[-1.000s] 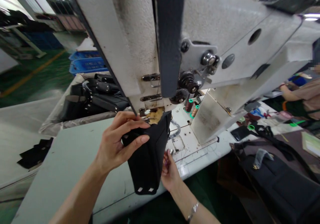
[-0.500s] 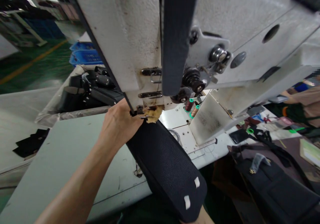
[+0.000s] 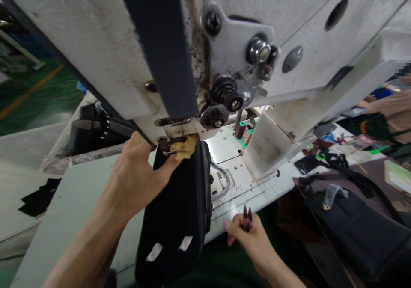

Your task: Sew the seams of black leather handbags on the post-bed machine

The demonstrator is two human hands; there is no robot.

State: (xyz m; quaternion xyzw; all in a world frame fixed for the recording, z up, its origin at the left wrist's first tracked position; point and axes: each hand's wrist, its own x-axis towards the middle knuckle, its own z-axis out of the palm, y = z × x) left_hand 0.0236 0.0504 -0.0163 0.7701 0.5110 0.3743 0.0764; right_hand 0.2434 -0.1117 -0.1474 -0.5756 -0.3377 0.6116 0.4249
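Observation:
A black leather-like bag [image 3: 173,202] with two white tabs on its near end lies under the sewing machine head [image 3: 160,65]. My left hand [image 3: 138,172] is closed on the bag's far end, the thumb on its top and the other fingers partly hidden. Just above the thumb a crumpled yellowish piece [image 3: 184,146] hangs at the bottom of the machine head. To the right of the bag, my right hand [image 3: 250,236] is closed around a pair of thread snips [image 3: 247,217], tips pointing up and away. A grey wrapped handle [image 3: 226,183] curves out at the bag's right side.
Two thread spools [image 3: 240,129] stand behind on the white machine bed [image 3: 237,172]. At right, a dark backpack [image 3: 359,228] and a phone [image 3: 306,164] lie near a person's sleeve [image 3: 394,108]. Black items fill a bin [image 3: 93,129] at left.
The bag has swung, its near end moving left. My right hand has come from beneath the bag's near end into full view, now with snips. The camera has moved closer to the machine head.

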